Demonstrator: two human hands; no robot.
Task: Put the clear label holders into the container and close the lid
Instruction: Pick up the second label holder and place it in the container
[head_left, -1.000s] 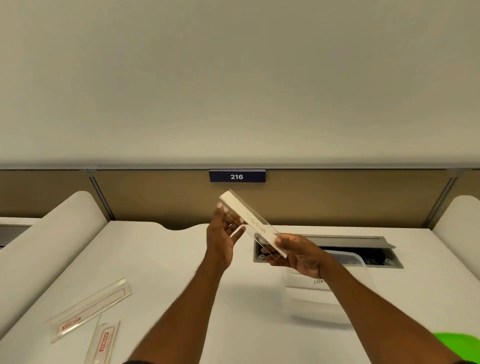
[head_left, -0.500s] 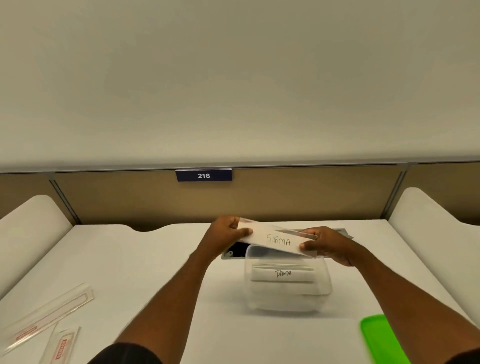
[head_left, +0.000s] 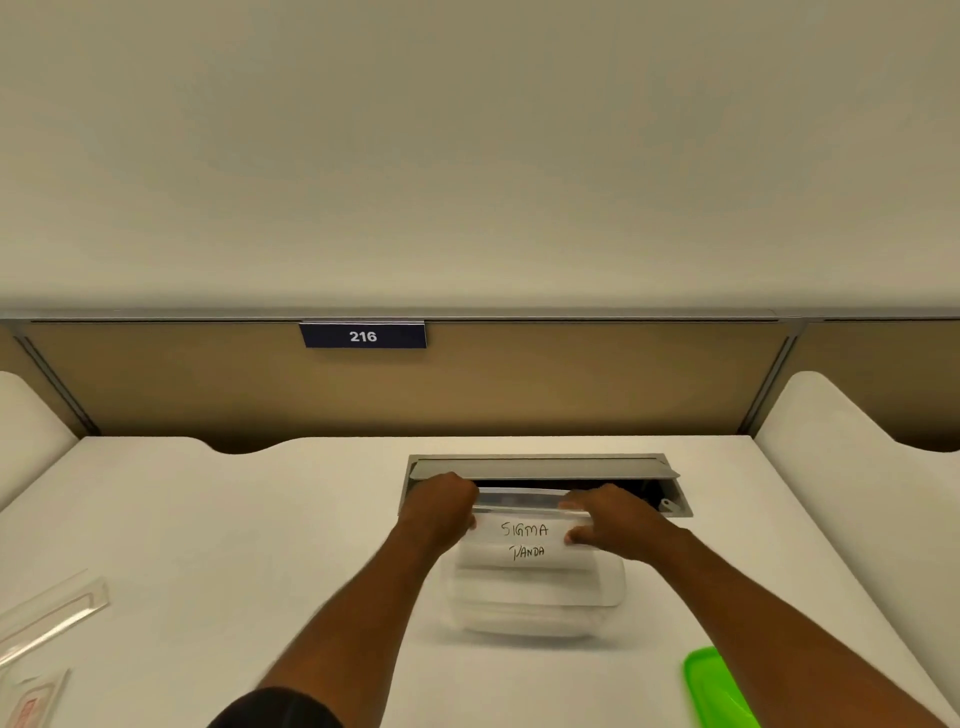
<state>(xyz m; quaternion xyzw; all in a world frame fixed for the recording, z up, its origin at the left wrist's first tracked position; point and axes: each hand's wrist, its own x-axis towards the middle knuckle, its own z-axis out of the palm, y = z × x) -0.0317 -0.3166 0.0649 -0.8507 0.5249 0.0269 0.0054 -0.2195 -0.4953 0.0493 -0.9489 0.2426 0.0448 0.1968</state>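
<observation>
— So, what are the hands gripping?
— Both are pinching one clear label holder (head_left: 524, 529), marked SIGMA: the left hand (head_left: 441, 512) is clamping its left end, the right hand (head_left: 605, 519) its right end, over the open clear container (head_left: 535, 597).
— Anything inside?
— Another holder (head_left: 527, 553), marked PANDA, is showing through the wall. Two more holders (head_left: 49, 618) are lying at the table's (head_left: 234, 545) left edge, and the green lid (head_left: 719, 688) is lying at the right.

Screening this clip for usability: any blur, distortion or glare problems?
Head view: wide-angle bowing at the desk edges; the bright green plastic lid and the clear label holders lying at left are smeared; the handwritten SIGMA label holder stays legible; lighting is flat, without harsh glare.
</observation>
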